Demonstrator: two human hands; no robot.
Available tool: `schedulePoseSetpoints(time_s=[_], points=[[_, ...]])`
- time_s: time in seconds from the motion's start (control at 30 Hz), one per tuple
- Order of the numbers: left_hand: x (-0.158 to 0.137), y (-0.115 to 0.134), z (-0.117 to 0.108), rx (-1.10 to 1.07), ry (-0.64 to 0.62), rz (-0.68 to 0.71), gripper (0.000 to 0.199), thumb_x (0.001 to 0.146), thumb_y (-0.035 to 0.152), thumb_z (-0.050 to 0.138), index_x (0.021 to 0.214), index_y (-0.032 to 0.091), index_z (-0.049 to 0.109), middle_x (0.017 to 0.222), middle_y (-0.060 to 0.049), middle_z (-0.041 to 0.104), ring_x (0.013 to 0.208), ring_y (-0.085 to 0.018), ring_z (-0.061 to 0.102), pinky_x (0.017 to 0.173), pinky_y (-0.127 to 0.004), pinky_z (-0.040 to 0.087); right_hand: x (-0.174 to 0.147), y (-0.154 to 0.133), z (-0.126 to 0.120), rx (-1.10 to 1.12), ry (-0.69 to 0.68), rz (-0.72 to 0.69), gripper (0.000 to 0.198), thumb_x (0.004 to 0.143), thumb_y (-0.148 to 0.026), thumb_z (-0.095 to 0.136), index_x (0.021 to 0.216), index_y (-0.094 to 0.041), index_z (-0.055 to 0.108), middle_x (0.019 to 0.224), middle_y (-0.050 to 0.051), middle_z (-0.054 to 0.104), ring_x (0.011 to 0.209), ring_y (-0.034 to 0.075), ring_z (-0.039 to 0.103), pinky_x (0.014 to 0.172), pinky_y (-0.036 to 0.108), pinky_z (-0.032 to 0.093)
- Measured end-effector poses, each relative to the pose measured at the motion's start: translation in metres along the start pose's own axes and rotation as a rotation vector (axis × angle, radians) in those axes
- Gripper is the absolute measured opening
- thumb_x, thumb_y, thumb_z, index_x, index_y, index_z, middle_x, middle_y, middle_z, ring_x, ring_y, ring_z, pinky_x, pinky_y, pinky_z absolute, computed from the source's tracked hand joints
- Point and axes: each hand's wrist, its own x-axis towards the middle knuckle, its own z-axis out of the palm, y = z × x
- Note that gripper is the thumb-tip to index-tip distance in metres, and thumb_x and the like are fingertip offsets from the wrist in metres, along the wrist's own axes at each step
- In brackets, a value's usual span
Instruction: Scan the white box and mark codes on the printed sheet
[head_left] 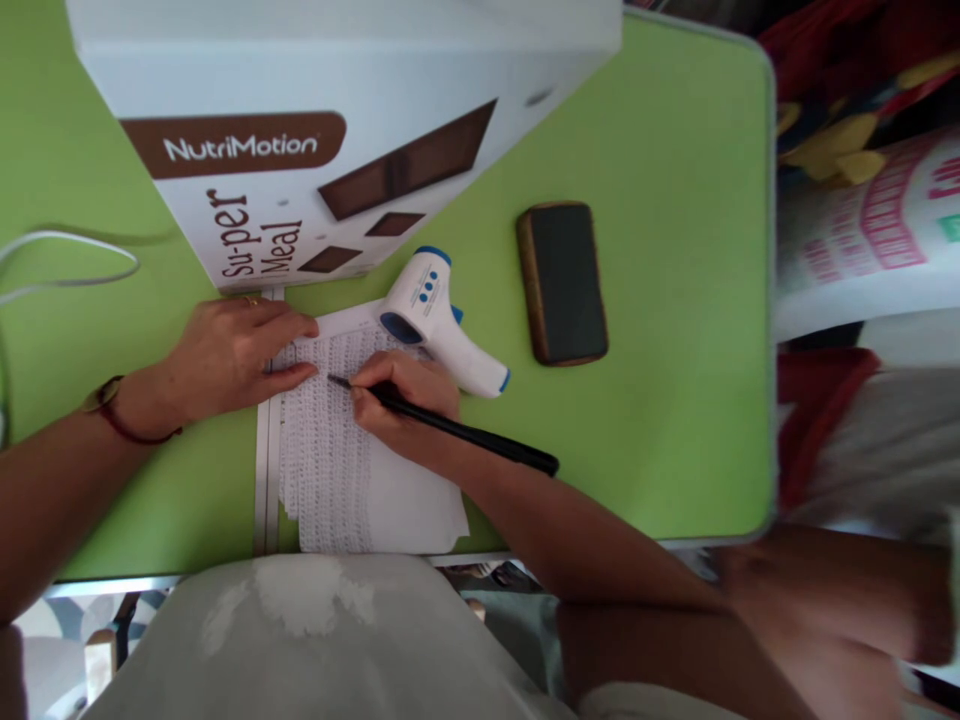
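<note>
Sheets of paper (337, 480) covered in rows of small handwriting lie stacked on the green table. My right hand (405, 395) is closed around a slim black pen (480, 436), whose tip is at the written rows. At the sheets' upper left edge rests my left hand (232, 350), palm down, fingers extended and thumb apart, touching the paper. It wears a ring and a thin wrist band. Just beyond my right hand a white and blue infrared thermometer (435, 320) lies on its side, partly over the top of the sheets.
A large white NutriMotion box (247, 80) stands at the back left. A phone in a brown case (566, 285) lies right of the thermometer. A white cable (75, 235) loops at the left. Beyond the table's right edge are a printed sack (877, 220) and part of another person.
</note>
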Motion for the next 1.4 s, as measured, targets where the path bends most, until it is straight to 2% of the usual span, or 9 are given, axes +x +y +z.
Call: schedulePoseSetpoints(time_s=[0.17, 0.37, 0.57, 0.9, 1.07, 1.3, 1.4], points=[[0.0002, 0.0, -0.0005, 0.005, -0.014, -0.006, 0.037, 0.103, 0.048, 0.046, 0.112, 0.021, 0.069, 0.085, -0.003, 0.073, 0.07, -0.017, 0.066, 0.065, -0.028, 0.042, 0.0002, 0.0, 0.0019, -0.01, 0.047, 0.011, 0.016, 0.075, -0.01, 0.056, 0.072, -0.026, 0.054, 0.057, -0.008, 0.06, 0.049, 0.009, 0.054, 0.048, 0.022, 0.045], [-0.0004, -0.0006, 0.0005, -0.006, 0.011, 0.011, 0.039, 0.104, 0.048, 0.045, 0.112, 0.02, 0.07, 0.086, -0.004, 0.074, 0.071, -0.017, 0.066, 0.065, -0.029, 0.041, -0.0017, 0.0012, 0.0032, 0.035, 0.024, 0.012, 0.015, 0.073, -0.01, 0.055, 0.071, -0.025, 0.054, 0.056, -0.008, 0.058, 0.048, 0.009, 0.052, 0.046, 0.021, 0.042], [-0.0002, -0.0003, -0.0006, -0.005, 0.0, 0.016, 0.039, 0.104, 0.047, 0.044, 0.113, 0.019, 0.069, 0.083, -0.003, 0.073, 0.067, -0.017, 0.064, 0.064, -0.029, 0.042, -0.0026, 0.0021, 0.0003, -0.011, 0.008, 0.032, 0.013, 0.075, -0.012, 0.055, 0.072, -0.025, 0.055, 0.058, -0.007, 0.06, 0.05, 0.01, 0.054, 0.048, 0.023, 0.043], [-0.0007, -0.0007, 0.0013, 0.0, 0.04, 0.032, 0.036, 0.104, 0.046, 0.048, 0.112, 0.019, 0.07, 0.086, -0.003, 0.074, 0.067, -0.016, 0.064, 0.063, -0.029, 0.043, -0.001, 0.0012, 0.0008, -0.028, 0.037, 0.003, 0.017, 0.073, -0.009, 0.056, 0.072, -0.025, 0.054, 0.057, -0.008, 0.058, 0.049, 0.009, 0.054, 0.048, 0.022, 0.044], [-0.001, -0.0009, 0.0013, -0.005, 0.102, 0.065, 0.034, 0.103, 0.044, 0.05, 0.109, 0.017, 0.07, 0.084, -0.003, 0.073, 0.066, -0.016, 0.065, 0.062, -0.028, 0.042, -0.0016, 0.002, 0.0009, -0.007, 0.045, -0.019, 0.02, 0.072, -0.006, 0.055, 0.072, -0.025, 0.053, 0.058, -0.008, 0.057, 0.049, 0.009, 0.052, 0.048, 0.022, 0.042], [-0.0011, -0.002, 0.0035, 0.008, 0.111, 0.071, 0.035, 0.104, 0.046, 0.048, 0.109, 0.018, 0.069, 0.084, -0.002, 0.073, 0.066, -0.015, 0.065, 0.061, -0.028, 0.042, -0.0022, 0.0006, -0.002, 0.021, 0.027, 0.057, 0.018, 0.074, -0.007, 0.058, 0.073, -0.025, 0.054, 0.059, -0.007, 0.058, 0.051, 0.009, 0.053, 0.049, 0.022, 0.042], [-0.0012, -0.0022, 0.0031, 0.004, 0.139, 0.079, 0.036, 0.105, 0.047, 0.047, 0.108, 0.018, 0.069, 0.084, -0.002, 0.073, 0.066, -0.015, 0.065, 0.062, -0.027, 0.042, -0.0016, -0.0003, -0.0016, -0.013, 0.049, 0.043, 0.019, 0.073, -0.006, 0.056, 0.072, -0.025, 0.054, 0.058, -0.008, 0.057, 0.049, 0.009, 0.052, 0.049, 0.022, 0.041]])
